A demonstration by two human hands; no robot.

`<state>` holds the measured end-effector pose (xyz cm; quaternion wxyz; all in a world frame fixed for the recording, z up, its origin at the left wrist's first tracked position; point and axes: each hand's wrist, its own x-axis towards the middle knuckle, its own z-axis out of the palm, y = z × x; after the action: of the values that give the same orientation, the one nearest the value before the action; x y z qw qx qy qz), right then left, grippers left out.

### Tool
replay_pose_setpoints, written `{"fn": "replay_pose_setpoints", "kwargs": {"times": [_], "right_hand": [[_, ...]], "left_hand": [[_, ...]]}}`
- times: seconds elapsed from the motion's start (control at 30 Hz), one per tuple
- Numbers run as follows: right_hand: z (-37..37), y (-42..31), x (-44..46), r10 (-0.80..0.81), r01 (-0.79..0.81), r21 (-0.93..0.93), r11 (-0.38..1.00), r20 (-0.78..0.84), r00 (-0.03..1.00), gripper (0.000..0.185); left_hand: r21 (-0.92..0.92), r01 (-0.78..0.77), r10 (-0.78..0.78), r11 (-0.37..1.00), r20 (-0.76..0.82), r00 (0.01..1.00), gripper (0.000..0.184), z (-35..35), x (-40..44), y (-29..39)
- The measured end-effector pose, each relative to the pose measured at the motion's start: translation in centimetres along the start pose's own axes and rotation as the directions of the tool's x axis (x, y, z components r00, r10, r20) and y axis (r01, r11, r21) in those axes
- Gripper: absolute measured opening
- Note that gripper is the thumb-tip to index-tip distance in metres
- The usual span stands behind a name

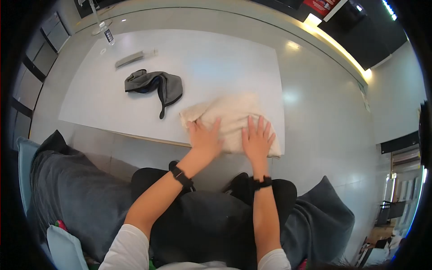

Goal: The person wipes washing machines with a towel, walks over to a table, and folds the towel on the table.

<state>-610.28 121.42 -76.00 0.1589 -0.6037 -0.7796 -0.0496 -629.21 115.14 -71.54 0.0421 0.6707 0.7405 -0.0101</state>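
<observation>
A cream cloth, perhaps a towel [231, 105], lies in a wrinkled, folded-looking heap at the table's near right corner. My left hand [205, 138] presses on its left part, palm down with the fingers apart. On the right part, my right hand [258, 138] rests flat, fingers spread toward the far side. Neither hand grips the cloth. Up and to the left of it lies a crumpled grey fabric item with black edging [170, 87]; its exact kind is unclear.
The white table [85, 90] also carries a slim grey object [130, 59] with a clear end and a labelled water bottle [107, 34] at the far left corner. Dark grey cushions [81, 189] flank my seat. A stand [94, 13] rises behind the bottle.
</observation>
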Motion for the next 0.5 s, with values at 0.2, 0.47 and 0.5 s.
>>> {"fn": "replay_pose_setpoints", "kwargs": {"times": [0.2, 0.47, 0.5], "right_hand": [[1.1, -2.6, 3.7, -0.123, 0.123, -0.008, 0.992, -0.018, 0.992, 0.058], [-2.0, -0.2, 1.6, -0.372, 0.369, 0.055, 0.928, 0.094, 0.923, 0.056], [-1.3, -0.1, 2.3, -0.33, 0.328, 0.032, 0.944, 0.063, 0.942, 0.058]], "left_hand": [[-0.001, 0.203, -0.203, 0.979, -0.012, 0.979, 0.078, 1.4, 3.6, 1.0], [-0.175, 0.245, -0.225, 0.954, 0.126, 0.966, 0.078, 0.9, 1.4, 1.0], [-0.195, 0.253, -0.237, 0.947, 0.104, 0.966, 0.074, 0.8, 1.5, 1.1]]}}
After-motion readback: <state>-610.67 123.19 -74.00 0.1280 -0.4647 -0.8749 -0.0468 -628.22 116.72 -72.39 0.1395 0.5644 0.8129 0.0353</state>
